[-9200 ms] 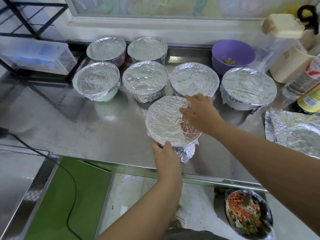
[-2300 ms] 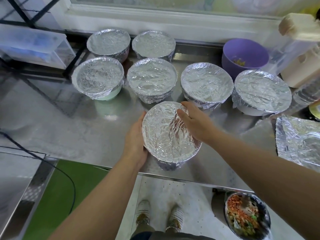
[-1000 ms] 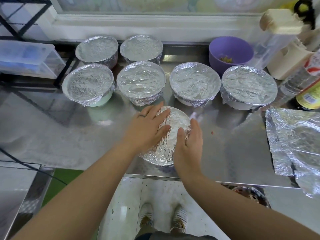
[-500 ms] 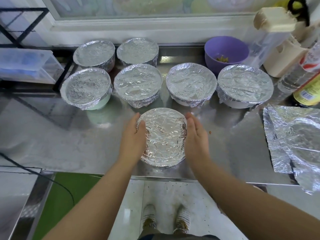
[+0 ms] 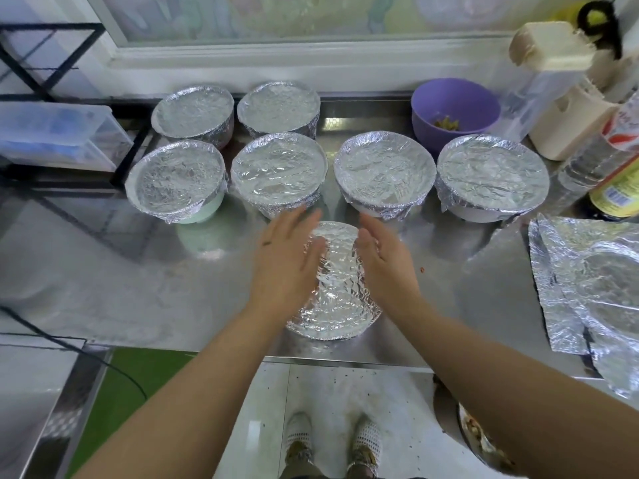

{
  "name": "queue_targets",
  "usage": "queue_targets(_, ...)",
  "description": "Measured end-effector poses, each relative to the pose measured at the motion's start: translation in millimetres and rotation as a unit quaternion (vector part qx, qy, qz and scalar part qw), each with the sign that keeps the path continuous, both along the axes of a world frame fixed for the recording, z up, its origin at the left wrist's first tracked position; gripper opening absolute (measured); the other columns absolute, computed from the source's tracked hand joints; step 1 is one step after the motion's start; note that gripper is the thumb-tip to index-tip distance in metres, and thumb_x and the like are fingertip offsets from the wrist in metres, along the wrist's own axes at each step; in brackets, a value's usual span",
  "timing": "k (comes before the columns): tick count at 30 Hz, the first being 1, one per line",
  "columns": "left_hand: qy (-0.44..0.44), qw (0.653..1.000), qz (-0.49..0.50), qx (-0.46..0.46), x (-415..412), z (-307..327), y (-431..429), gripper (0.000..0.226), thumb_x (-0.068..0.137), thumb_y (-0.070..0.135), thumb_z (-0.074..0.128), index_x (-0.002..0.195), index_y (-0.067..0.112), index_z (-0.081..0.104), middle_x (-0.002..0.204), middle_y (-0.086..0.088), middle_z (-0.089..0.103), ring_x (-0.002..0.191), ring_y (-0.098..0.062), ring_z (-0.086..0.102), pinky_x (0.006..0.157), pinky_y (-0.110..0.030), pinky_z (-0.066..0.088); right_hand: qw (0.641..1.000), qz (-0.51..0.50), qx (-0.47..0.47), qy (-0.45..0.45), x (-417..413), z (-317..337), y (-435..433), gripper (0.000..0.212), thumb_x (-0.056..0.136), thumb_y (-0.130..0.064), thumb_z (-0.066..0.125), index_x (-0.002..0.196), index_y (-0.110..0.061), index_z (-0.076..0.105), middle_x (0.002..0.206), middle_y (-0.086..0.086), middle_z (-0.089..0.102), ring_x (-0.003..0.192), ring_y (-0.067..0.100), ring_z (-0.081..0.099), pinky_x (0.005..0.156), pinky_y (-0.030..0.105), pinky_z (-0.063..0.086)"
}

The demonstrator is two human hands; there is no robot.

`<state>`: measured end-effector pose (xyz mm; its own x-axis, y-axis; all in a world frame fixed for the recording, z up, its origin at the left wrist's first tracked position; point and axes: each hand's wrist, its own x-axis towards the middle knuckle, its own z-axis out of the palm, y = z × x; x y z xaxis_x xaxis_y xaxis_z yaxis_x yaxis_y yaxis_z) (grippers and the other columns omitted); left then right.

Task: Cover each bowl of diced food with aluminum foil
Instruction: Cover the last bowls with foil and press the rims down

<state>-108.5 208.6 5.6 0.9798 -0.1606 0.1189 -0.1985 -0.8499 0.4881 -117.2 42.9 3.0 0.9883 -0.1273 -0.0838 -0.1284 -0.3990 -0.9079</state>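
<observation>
Foil-covered bowl (image 5: 333,292), lower centre, on bench (image 5: 138,288) | left hand (image 5: 287,267) spread, at left rim | right hand (image 5: 383,267) spread, at right rim

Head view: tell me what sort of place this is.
Likely a kitchen prep area, perhaps a commercial one: a steel counter, rows of foil-covered bowls on it, and a labelled bottle at the right edge.

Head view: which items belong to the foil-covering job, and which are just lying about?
Job: left hand; right hand; near foil-covered bowl; six foil-covered bowls behind; uncovered purple bowl; loose foil sheets.
Lying about: bottles; cream-lidded container; plastic drawer box; black cable.
</observation>
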Motion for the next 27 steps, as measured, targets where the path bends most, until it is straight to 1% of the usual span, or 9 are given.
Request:
queue_targets(3, 0.037, 0.968, -0.136, 0.205, 7.1, -4.6, -10.6, 0.069, 0.095, 0.057, -0.002, 0.157, 0.040, 0.024, 0.170, 0.003, 0.010, 0.157, -0.025, 0.007, 0.124, -0.056, 0.007, 0.991, 0.061, -0.115, 0.008, 15.7, -5.0, 2.4, 0.038, 0.108, -0.026, 0.039, 0.141, -0.017, 0.055, 0.130, 0.002, 0.064, 0.120, 0.019, 0.057, 0.100, 0.031, 0.041)
queue_targets(5, 0.059, 0.953, -0.154, 0.252, 6.6, -12.2, -10.8, 0.072, 0.091, 0.058, -0.012, 0.159, 0.043, 0.006, 0.170, 0.005, -0.004, 0.157, -0.023, -0.005, 0.123, -0.057, -0.002, 0.990, 0.069, -0.124, 0.022, 18.3, -7.7, -1.2, 0.039, 0.108, -0.023, 0.037, 0.143, -0.015, 0.053, 0.137, 0.002, 0.061, 0.125, 0.018, 0.054, 0.104, 0.029, 0.039)
queue_targets(8, 0.060, 0.953, -0.151, 0.255, 5.8, -13.6, -9.5, 0.072, 0.091, 0.058, -0.014, 0.159, 0.042, 0.001, 0.169, 0.004, -0.011, 0.156, -0.023, -0.010, 0.123, -0.058, -0.005, 0.994, 0.057, -0.072, 0.059, 17.3, -11.2, -9.4, 0.033, 0.108, -0.021, 0.038, 0.131, -0.017, 0.061, 0.113, -0.003, 0.067, 0.104, 0.014, 0.059, 0.088, 0.027, 0.043)
queue_targets(13, 0.060, 0.977, -0.046, 0.201, -15.2, -6.8, -3.6, 0.071, 0.096, 0.060, -0.003, 0.160, 0.037, 0.015, 0.170, 0.002, -0.003, 0.157, -0.022, -0.008, 0.122, -0.057, -0.007, 0.995, 0.007, 0.034, 0.094, 17.5, -17.7, -12.6, 0.034, 0.107, -0.028, 0.039, 0.129, -0.020, 0.064, 0.099, -0.005, 0.068, 0.090, 0.012, 0.061, 0.084, 0.031, 0.047)
queue_targets(17, 0.086, 0.977, -0.023, 0.196, -37.3, -14.4, -4.7, 0.076, 0.092, 0.062, -0.004, 0.160, 0.035, 0.018, 0.170, 0.003, -0.001, 0.157, -0.021, -0.004, 0.124, -0.056, -0.004, 0.990, -0.020, 0.087, 0.105, 6.6, -20.4, -9.0, 0.031, 0.107, -0.024, 0.040, 0.097, -0.020, 0.069, 0.072, 0.002, 0.061, 0.064, 0.010, 0.052, 0.063, 0.029, 0.043)
queue_targets(20, 0.028, 0.998, 0.038, 0.040, -30.2, -16.5, 2.1, 0.060, 0.101, 0.052, 0.018, 0.153, 0.030, 0.040, 0.167, 0.002, 0.023, 0.155, -0.019, 0.015, 0.124, -0.053, 0.010, 0.973, -0.109, 0.164, 0.122, -6.5, -26.0, -3.7, 0.032, 0.105, -0.025, 0.042, 0.088, -0.008, 0.062, 0.070, 0.002, 0.053, 0.065, 0.015, 0.047, 0.063, 0.032, 0.039)
queue_targets(22, 0.005, 0.983, 0.147, -0.110, -32.8, -14.6, 9.3, 0.049, 0.106, 0.040, 0.034, 0.152, 0.024, 0.042, 0.163, 0.001, 0.032, 0.151, -0.017, 0.023, 0.124, -0.047, 0.019, 0.950, -0.172, 0.221, 0.137, -17.5, -23.0, -0.9, 0.028, 0.104, -0.024, 0.042, 0.093, -0.011, 0.065, 0.076, 0.003, 0.057, 0.070, 0.019, 0.051, 0.065, 0.033, 0.043)
queue_targets(25, 0.057, 0.868, 0.350, -0.347, -59.8, -1.2, -2.7, 0.048, 0.107, 0.031, 0.044, 0.155, 0.028, 0.035, 0.159, 0.013, 0.033, 0.145, -0.005, 0.029, 0.121, -0.035, 0.027, 0.961, -0.178, 0.189, 0.095, -23.1, -6.2, -2.8, 0.022, 0.104, -0.025, 0.045, 0.103, -0.019, 0.066, 0.085, 0.001, 0.063, 0.070, 0.006, 0.053, 0.062, 0.016, 0.046)
queue_targets(27, 0.106, 0.785, 0.413, -0.449, -79.3, 5.4, -27.3, 0.048, 0.108, 0.032, 0.042, 0.155, 0.032, 0.033, 0.153, 0.020, 0.034, 0.139, 0.000, 0.034, 0.113, -0.028, 0.029, 0.980, -0.131, 0.139, 0.060, -8.0, -1.4, -8.2, 0.025, 0.104, -0.026, 0.047, 0.116, -0.015, 0.065, 0.100, 0.008, 0.067, 0.082, 0.006, 0.060, 0.077, 0.022, 0.050)
